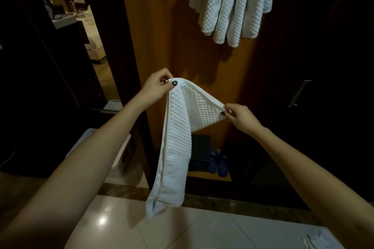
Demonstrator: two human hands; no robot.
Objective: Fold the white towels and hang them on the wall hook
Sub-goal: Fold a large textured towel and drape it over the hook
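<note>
Fingers (169, 81) of the left hand (155, 89) pinch one top corner of a white waffle-weave towel (178, 137), while the right hand (241, 116) pinches the opposite corner, holding the cloth up between them. The towel droops from the left-hand corner in a long folded strip above the glossy tiled floor (182, 228). On the wooden wall panel (162, 26) beyond, more white towels (232, 4) hang in folds. Blue slippers (217, 162) sit on a low shelf below.

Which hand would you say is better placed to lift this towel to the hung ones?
Likely the left hand: it pinches the higher corner of the towel, bearing its hanging part; the right hand pinches lower.
</note>
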